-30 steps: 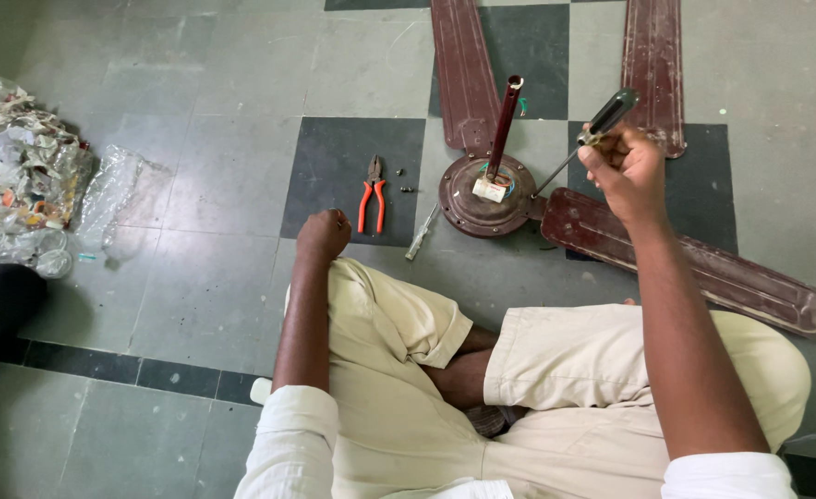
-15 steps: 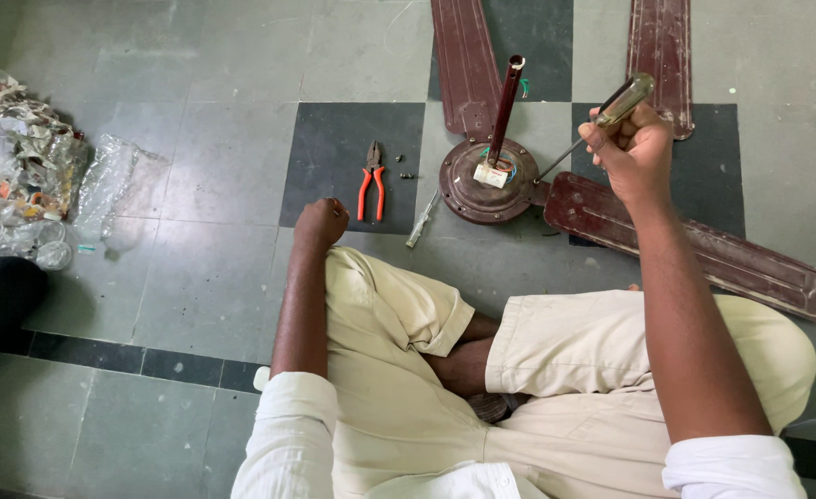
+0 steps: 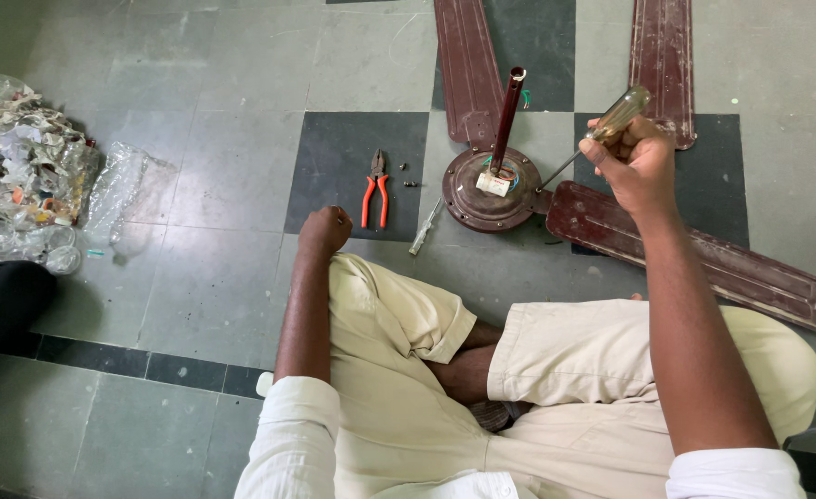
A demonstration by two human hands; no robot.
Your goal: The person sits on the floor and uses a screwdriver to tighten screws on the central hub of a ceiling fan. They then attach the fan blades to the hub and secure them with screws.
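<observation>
A dark red ceiling fan lies on the tiled floor, its round motor hub (image 3: 483, 194) upward with a downrod (image 3: 507, 113) standing up from it. My right hand (image 3: 637, 166) grips a screwdriver (image 3: 602, 131) with a clear yellowish handle, its tip pointing down at the hub's right edge. My left hand (image 3: 326, 227) is a closed fist resting on my left knee, holding nothing visible. Red-handled pliers (image 3: 374, 190) lie on the floor just beyond the left hand. A small clear-handled tool (image 3: 424, 227) lies between the pliers and the hub.
Three fan blades spread out from the hub: one far (image 3: 466, 65), one far right (image 3: 662, 65), one near right (image 3: 703, 259) beside my right leg. A heap of crumpled clear plastic bags (image 3: 29, 176) sits at the left. Small screws (image 3: 410, 183) lie by the pliers.
My right hand with the screwdriver has shifted a little and the handle has tilted, tip staying by the hub. The left fist has stayed on the knee.
</observation>
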